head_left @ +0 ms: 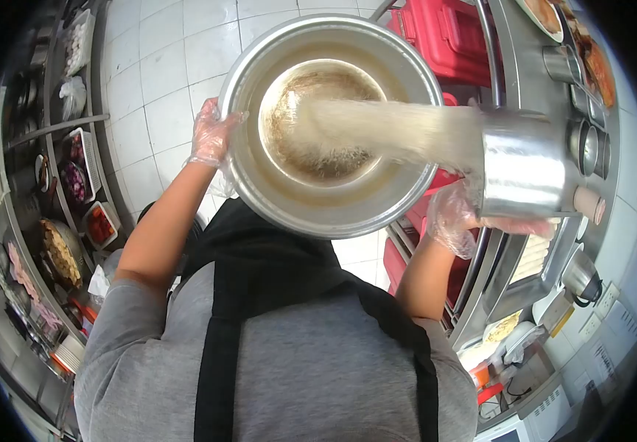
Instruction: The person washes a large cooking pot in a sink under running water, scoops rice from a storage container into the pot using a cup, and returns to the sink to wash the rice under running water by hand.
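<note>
Right out in front of the person, above the tiled floor, is a big metal pot, mouth toward the camera, with brownish marks across its bottom. A thick, blurry stream of pale grains is shooting sideways into it from a shiny metal canister tipped over on its side at the right. Looks like uncooked rice, but the blur makes it hard to swear to.

Left hand, in a clear plastic glove, has the pot by its left rim, fingers closed around the edge. Right hand, also gloved, is against the near side of the canister, fingers stretched out along it and holding it; can't tell how far they wrap underneath.

Just below the pot you get a black apron over a grey T-shirt. Past the pot on the upper right sits a red bin, beside a metal counter with some metal cups and roasted-looking food on it. Farther down that side, there's a kettle.

Over on the left, well apart from the pot: a white basket of purple stuff, a tub of red pieces and a bowl of yellowish chunks.
</note>
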Demonstrator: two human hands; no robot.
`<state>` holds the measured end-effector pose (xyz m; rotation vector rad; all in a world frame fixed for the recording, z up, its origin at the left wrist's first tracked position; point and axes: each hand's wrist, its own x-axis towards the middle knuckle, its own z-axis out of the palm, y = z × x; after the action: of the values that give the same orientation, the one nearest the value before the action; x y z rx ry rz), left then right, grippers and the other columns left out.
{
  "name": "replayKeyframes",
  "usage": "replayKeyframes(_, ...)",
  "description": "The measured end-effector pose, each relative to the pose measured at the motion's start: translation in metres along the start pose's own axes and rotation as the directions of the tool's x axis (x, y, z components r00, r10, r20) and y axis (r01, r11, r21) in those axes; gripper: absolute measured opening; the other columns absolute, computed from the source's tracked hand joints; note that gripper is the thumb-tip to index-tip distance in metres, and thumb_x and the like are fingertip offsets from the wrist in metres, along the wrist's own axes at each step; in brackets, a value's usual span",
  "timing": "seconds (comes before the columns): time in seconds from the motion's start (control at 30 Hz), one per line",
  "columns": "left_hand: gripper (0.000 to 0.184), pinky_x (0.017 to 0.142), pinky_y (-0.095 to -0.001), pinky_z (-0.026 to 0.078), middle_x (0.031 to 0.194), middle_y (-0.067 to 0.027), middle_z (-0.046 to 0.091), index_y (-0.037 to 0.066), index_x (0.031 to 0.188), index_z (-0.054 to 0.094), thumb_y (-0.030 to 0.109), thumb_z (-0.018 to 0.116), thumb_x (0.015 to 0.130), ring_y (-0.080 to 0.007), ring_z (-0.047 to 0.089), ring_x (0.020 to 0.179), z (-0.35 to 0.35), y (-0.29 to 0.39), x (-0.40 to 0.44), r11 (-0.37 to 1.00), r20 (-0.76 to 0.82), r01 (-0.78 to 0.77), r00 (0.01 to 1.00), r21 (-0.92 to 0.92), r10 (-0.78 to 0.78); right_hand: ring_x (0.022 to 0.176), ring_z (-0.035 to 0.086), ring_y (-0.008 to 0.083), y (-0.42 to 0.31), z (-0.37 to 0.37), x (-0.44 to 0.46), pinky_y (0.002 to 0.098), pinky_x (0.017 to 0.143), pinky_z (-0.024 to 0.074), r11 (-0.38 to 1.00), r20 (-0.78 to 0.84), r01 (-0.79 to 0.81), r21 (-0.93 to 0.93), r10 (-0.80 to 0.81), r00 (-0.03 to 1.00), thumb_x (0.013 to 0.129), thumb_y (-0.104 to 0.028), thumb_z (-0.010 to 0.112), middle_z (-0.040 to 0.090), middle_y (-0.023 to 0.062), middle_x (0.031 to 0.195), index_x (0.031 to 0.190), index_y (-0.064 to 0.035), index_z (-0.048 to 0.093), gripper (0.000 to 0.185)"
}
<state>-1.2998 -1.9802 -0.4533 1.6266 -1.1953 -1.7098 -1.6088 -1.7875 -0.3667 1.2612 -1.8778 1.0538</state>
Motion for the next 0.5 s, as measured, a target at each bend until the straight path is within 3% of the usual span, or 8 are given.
replayKeyframes(0.07, 0.026, 0.064, -0.0265, 0.050, 0.084, -0.0073, 0.062, 0.005, 0.098, 0.048, 0.002, 0.065, 0.079, -0.0125, 0.058, 0.071, -0.001, -0.007, 0.007, 1.000, -0.003, 0.013, 1.000, -0.027, -0.013, 0.130, 0.021, 0.0376, 0.000, -0.001, 0.003, 0.0514, 0.108, 0.0204, 0.991, 0.016, -0.075, 0.106, 0.074, 0.997, 0.089, -0.029, 0.045, 0.013, 0.0211, 0.142, 0.141, -0.0029, 0.003, 0.073)
replayKeyframes(0.17, 0.025, 0.063, -0.0265, 0.050, 0.083, -0.0071, 0.062, 0.005, 0.098, 0.048, 0.003, 0.065, 0.079, -0.0123, 0.058, 0.070, -0.002, -0.008, 0.009, 0.993, -0.038, 0.015, 0.999, 0.116, -0.010, 0.127, 0.027, 0.0362, 0.001, 0.005, 0.007, 0.0494, 0.108, 0.0222, 0.978, 0.051, -0.102, 0.183, 0.094, 0.994, 0.087, -0.022, 0.048, 0.020, 0.0210, 0.139, 0.141, -0.0012, 0.006, 0.071)
replayKeyframes(0.37, 0.023, 0.061, -0.0263, 0.049, 0.082, -0.0058, 0.062, 0.006, 0.096, 0.048, 0.004, 0.065, 0.080, -0.0121, 0.057, 0.069, 0.004, 0.002, 0.001, 0.999, -0.075, 0.017, 0.997, 0.041, -0.014, 0.121, 0.039, 0.0334, 0.004, 0.031, -0.008, 0.0453, 0.108, 0.0258, 0.968, 0.165, 0.091, 0.233, -0.132, 0.977, 0.084, -0.008, 0.052, 0.035, 0.0210, 0.133, 0.139, 0.0022, 0.013, 0.068)
replayKeyframes(0.43, 0.023, 0.062, -0.0264, 0.049, 0.082, -0.0060, 0.062, 0.005, 0.097, 0.049, 0.004, 0.065, 0.080, -0.0122, 0.058, 0.069, 0.000, -0.004, 0.003, 0.998, -0.083, 0.037, 0.996, 0.049, -0.033, 0.119, 0.043, 0.0324, 0.003, 0.035, -0.020, 0.0439, 0.108, 0.0270, 0.972, 0.302, 0.070, 0.223, -0.137, 0.944, 0.083, -0.003, 0.054, 0.040, 0.0210, 0.131, 0.138, 0.0033, 0.016, 0.067)
replayKeyframes(0.5, 0.024, 0.064, -0.0266, 0.049, 0.084, -0.0065, 0.062, 0.005, 0.099, 0.049, 0.004, 0.065, 0.081, -0.0124, 0.058, 0.070, -0.012, -0.011, 0.010, 0.998, -0.099, 0.028, 0.995, 0.064, -0.021, 0.107, 0.052, 0.0324, 0.004, 0.037, -0.027, 0.0428, 0.100, 0.0349, 0.995, 0.558, -0.098, -0.016, 0.090, 0.825, 0.081, -0.009, 0.055, 0.051, 0.0214, 0.118, 0.131, 0.0037, 0.030, 0.057)
